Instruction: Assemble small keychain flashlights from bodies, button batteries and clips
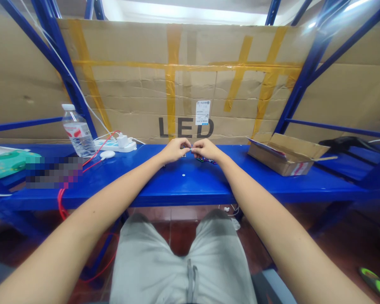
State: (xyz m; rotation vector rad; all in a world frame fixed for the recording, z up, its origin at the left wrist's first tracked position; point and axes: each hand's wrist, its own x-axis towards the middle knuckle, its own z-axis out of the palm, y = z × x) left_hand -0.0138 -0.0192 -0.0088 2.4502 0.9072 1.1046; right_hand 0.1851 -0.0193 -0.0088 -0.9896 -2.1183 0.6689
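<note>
Over the middle of the blue table (pixel 183 190), my left hand (pixel 176 150) and my right hand (pixel 205 149) meet at the fingertips. Both are closed in a pinch around a tiny light-blue or whitish piece (pixel 191 150), too small to name. Just under my right hand lies a small heap of shiny, multicoloured bits (pixel 207 160), partly hidden by the fingers. A small white round dot (pixel 183 175) sits on the tabletop nearer to me.
To the left stand a water bottle (pixel 79 133), a white power strip (pixel 115 144) with plugs, a white puck (pixel 107 155) on a red cable, and a green packet (pixel 9 162). At right is an open cardboard box (pixel 281 156). A large carton (pixel 139 93) stands behind.
</note>
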